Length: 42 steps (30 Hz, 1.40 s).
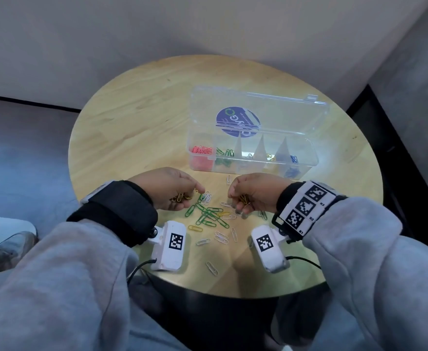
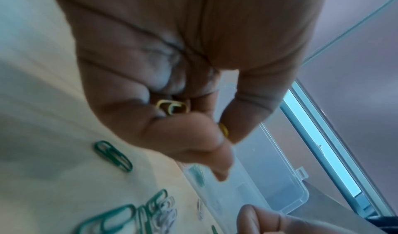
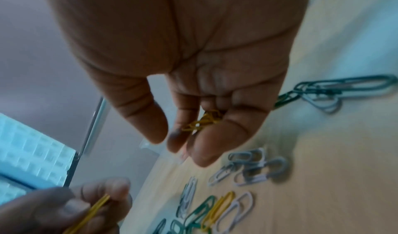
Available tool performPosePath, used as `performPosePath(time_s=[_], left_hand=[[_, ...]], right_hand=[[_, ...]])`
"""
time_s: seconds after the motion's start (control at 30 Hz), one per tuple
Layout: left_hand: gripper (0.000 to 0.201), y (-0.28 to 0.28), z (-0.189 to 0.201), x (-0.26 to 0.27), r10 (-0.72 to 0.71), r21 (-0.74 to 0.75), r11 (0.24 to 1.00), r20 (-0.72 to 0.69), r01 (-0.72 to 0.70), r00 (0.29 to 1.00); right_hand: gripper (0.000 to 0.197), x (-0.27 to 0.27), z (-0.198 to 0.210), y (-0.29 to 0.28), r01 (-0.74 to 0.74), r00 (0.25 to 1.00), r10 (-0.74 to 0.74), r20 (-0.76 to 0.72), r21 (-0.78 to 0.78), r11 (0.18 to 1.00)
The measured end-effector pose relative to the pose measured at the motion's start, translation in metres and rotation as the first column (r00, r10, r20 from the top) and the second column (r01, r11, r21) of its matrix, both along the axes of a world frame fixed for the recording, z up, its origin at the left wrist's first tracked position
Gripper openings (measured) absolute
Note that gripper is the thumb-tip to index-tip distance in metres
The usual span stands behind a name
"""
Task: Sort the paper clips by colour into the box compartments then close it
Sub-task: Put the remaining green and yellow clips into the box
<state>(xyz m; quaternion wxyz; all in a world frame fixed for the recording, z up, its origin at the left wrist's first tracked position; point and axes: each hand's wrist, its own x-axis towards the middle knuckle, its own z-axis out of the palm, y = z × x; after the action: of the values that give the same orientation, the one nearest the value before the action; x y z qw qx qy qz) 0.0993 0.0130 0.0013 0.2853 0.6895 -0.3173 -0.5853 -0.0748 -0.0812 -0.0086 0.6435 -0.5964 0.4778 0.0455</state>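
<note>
A clear plastic box (image 1: 250,168) stands open on the round wooden table (image 1: 137,117), lid up, with red clips (image 1: 201,150), green clips (image 1: 224,158) and blue clips (image 1: 292,171) in separate compartments. Loose green, white and yellow paper clips (image 1: 209,216) lie in front of it. My left hand (image 1: 175,190) holds several yellow clips (image 2: 172,107) in curled fingers and pinches one at thumb and forefinger. My right hand (image 1: 249,193) cups a bunch of yellow clips (image 3: 204,121) in its curled fingers, just above the pile.
White camera units (image 1: 169,245) hang under both wrists near the table's front edge. A few white clips (image 1: 211,268) lie scattered close to that edge. A grey wall rises behind the table, and dark floor lies to the left.
</note>
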Motion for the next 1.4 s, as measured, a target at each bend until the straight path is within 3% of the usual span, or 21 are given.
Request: performPosePath(time_s=[0.1,0.2,0.3,0.43,0.6,0.7,0.9,1.23,1.3,1.4], left_hand=[[0.028,-0.001,-0.001,0.001,0.072,0.015,0.997,-0.048,-0.071,0.996],[0.028,-0.003,0.000,0.001,0.107,0.050,0.993,-0.049,-0.105,0.993],[0.020,-0.004,-0.001,-0.003,-0.031,0.110,0.994,0.159,0.014,0.987],[0.014,0.002,-0.001,-0.008,-0.392,0.209,0.920,0.505,0.332,0.769],[0.018,0.010,-0.004,-0.021,-0.457,0.264,0.883,0.677,0.389,0.577],[0.009,0.008,-0.005,-0.027,-0.486,0.267,0.863,0.671,0.429,0.560],[0.015,0.003,-0.010,-0.029,-0.554,0.325,0.820,0.655,0.471,0.514],[0.009,0.002,-0.017,-0.032,-0.549,0.346,0.822,0.693,0.452,0.467],[0.008,0.003,-0.017,-0.029,-0.541,0.337,0.831,0.677,0.444,0.499],[0.013,0.002,-0.016,-0.022,-0.525,0.289,0.847,0.588,0.446,0.615]], right_hand=[[0.022,0.003,0.004,0.002,-0.205,0.972,0.176,-0.155,-0.194,0.959],[0.030,0.007,0.008,0.006,-0.457,0.870,0.326,-0.370,-0.358,0.814],[0.015,0.012,0.008,0.011,-0.527,0.829,0.350,-0.436,-0.404,0.747],[0.012,0.016,0.001,0.015,-0.557,0.797,0.339,-0.500,-0.389,0.734],[0.010,0.018,-0.004,0.015,-0.634,0.744,0.373,-0.554,-0.411,0.655],[0.010,0.018,-0.003,0.015,-0.670,0.715,0.394,-0.577,-0.406,0.621],[0.020,0.009,0.002,0.010,-0.477,0.856,0.323,-0.404,-0.376,0.794],[0.025,-0.001,0.005,0.004,-0.180,0.970,0.139,-0.197,-0.209,0.961],[0.025,-0.003,0.004,0.003,-0.119,0.984,0.092,-0.150,-0.177,0.977],[0.024,-0.006,0.004,0.002,-0.043,0.996,0.033,-0.083,-0.121,0.992]])
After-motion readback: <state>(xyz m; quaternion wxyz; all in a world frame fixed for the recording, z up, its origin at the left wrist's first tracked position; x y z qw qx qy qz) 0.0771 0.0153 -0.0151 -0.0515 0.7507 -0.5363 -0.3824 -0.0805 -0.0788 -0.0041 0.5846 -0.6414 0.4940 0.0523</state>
